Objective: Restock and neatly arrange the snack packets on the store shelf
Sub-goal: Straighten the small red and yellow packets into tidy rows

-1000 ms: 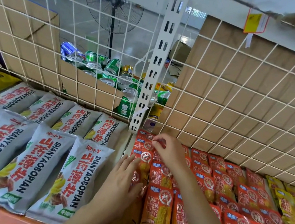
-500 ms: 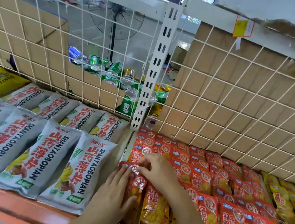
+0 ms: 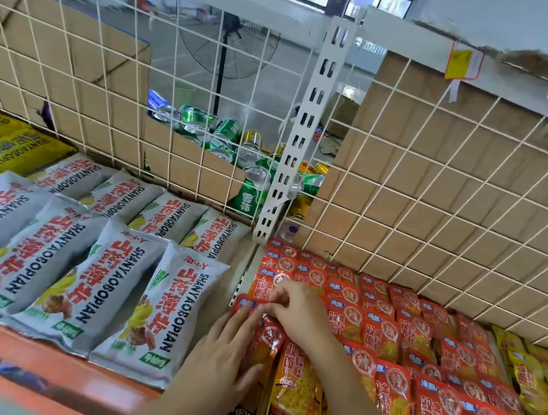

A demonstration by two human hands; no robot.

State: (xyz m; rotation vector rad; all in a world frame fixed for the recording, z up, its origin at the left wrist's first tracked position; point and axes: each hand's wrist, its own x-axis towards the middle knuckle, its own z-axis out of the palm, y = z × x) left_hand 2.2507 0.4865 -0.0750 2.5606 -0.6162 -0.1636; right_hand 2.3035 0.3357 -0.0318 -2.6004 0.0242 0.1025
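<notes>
The right hand [image 3: 301,314] pinches the top edge of a red KONCHEW packet [image 3: 271,339] at the shelf [image 3: 41,351] front; the left hand [image 3: 223,356], grip released, lies flat on it. Grey bags [image 3: 164,304] nearby read SHANYAOBOPIAN.

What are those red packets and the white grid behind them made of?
Red packets: likely glossy plastic film, judging by crinkles and glare. Grid: apparently white-coated metal wire, with thin, straight, rigid-looking bars.
</notes>
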